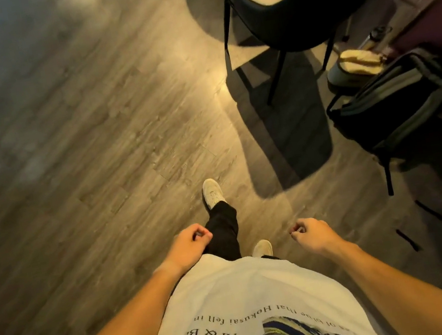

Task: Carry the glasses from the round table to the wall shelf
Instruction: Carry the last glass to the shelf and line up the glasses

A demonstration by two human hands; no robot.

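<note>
Wood-plank floor (74, 128); dark chair (283, 8); backpack (397, 100)

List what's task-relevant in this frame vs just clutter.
Task-relevant: left hand and right hand, both loosely curled, holding nothing. No glasses, round table or shelf in view.

Clutter: chair, black backpack, rolled cloth, wood floor.

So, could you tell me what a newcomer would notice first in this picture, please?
First come the two bare arms low in the frame, the left hand and right hand loosely curled and holding nothing, above a wooden floor. Next, the dark chair at upper right, with a black backpack beside it.
</note>
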